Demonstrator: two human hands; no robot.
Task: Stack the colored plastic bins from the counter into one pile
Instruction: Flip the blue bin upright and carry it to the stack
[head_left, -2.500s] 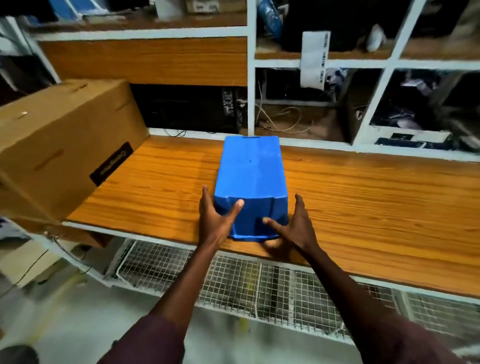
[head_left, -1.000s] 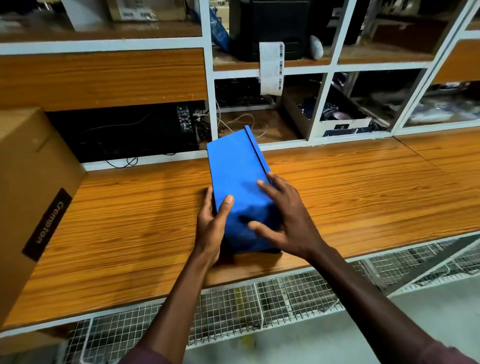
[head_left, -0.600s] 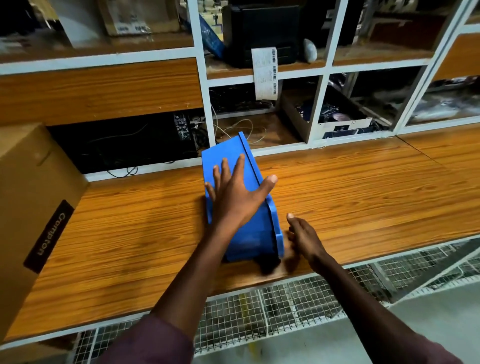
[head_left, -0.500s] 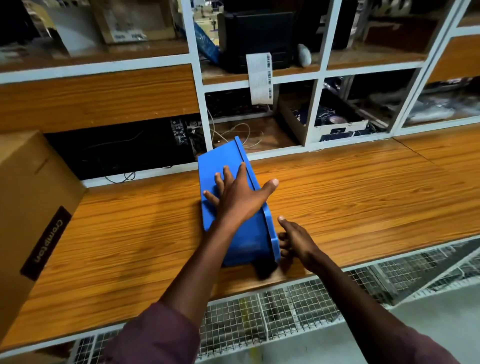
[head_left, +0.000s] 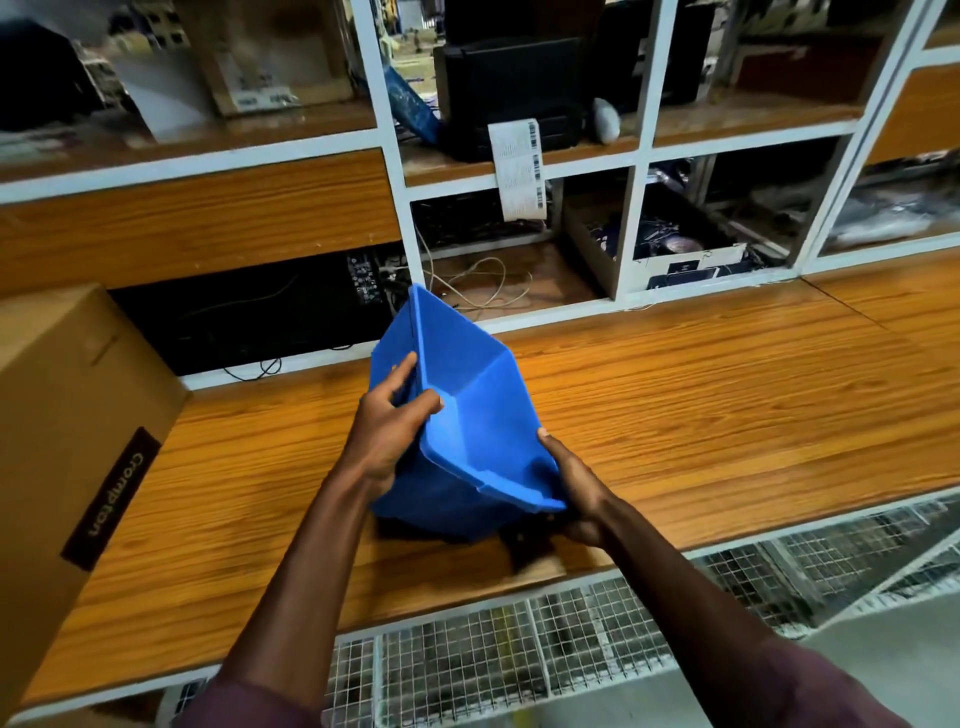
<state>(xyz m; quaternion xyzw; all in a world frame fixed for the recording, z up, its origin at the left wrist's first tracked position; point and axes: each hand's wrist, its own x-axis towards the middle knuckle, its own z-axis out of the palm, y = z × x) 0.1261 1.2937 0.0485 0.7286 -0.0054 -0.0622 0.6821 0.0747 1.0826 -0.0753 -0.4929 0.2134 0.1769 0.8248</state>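
Note:
A blue plastic bin (head_left: 467, 405) is tilted on its side above the wooden counter (head_left: 701, 405), its open mouth turned up and to the right toward me. My left hand (head_left: 387, 431) grips its left rim, thumb inside the bin and fingers on the outer wall. My right hand (head_left: 571, 491) holds the near right corner of the rim from below. The bin's interior looks empty. No other colored bin is in view.
A large brown cardboard box (head_left: 67, 452) stands on the counter's left end. White-framed shelves (head_left: 631, 228) behind hold cables, a black device and boxes. A wire mesh rack (head_left: 493, 654) runs below the counter's front edge.
The bin lay upside down on the counter; both hands have rolled it onto its side and now further over, lifting it so its opening faces up. My left hand shifted from the base to the rim.

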